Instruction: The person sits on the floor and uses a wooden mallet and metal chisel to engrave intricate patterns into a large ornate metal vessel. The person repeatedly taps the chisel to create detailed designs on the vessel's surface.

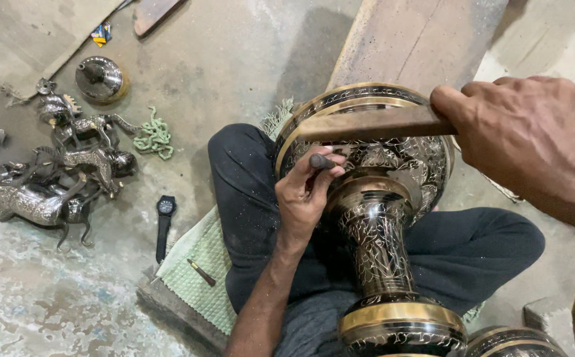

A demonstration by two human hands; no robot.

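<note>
Engraved brass vase [380,225] lies across the lap, foot nearest the camera, bowl away. Left hand [304,195] rests against the vase's neck, fingers clamped on a short metal punch [322,160] — tip set to the bowl. Right hand [522,135], above and right of the bowl, grips a wooden mallet [373,124] crossing the rim. Farther left on the floor: wristwatch [164,215], brass horse figurines [56,172].

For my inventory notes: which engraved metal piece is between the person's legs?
The tall engraved brass vase, held by the left hand; the engraved animal figures lie apart on the floor.
</note>
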